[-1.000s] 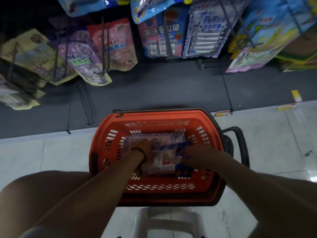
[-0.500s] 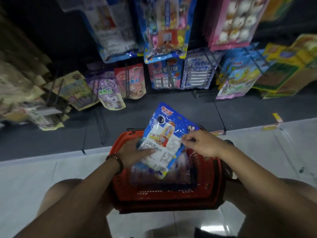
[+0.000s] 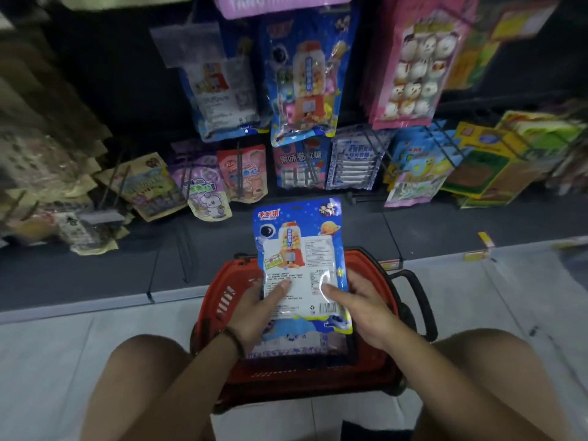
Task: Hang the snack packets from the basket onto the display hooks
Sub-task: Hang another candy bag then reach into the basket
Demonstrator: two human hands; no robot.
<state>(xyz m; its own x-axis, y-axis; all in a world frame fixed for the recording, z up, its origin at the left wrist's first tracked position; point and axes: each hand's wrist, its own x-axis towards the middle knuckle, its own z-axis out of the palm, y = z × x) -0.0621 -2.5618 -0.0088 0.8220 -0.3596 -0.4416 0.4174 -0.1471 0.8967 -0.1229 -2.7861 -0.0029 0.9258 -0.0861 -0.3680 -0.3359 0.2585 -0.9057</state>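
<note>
1. The left hand (image 3: 254, 308) pinches the lower left side of a packet (image 3: 299, 249), thumb flat on the front and fingers behind.
2. The right hand (image 3: 359, 313) pinches the lower right side in the same way.
3. The packet is held upright between the hands, above the basket (image 3: 216, 300) and short of the shelf.
4. It is glossy blue film, probably light, floppy and slippery, with loose sweets that could shift. A hold near the top header would likely steady it for hooking. The hang hole is too small to make out.
5. The red basket sits between the knees, and a stack (image 3: 286, 343) of packets lies inside.
6. Ahead, a matching packet (image 3: 302, 84) hangs on the upper row.
7. Lower hooks (image 3: 310, 168) jut out, loaded with other sweets, and may snag a rising packet.
</note>
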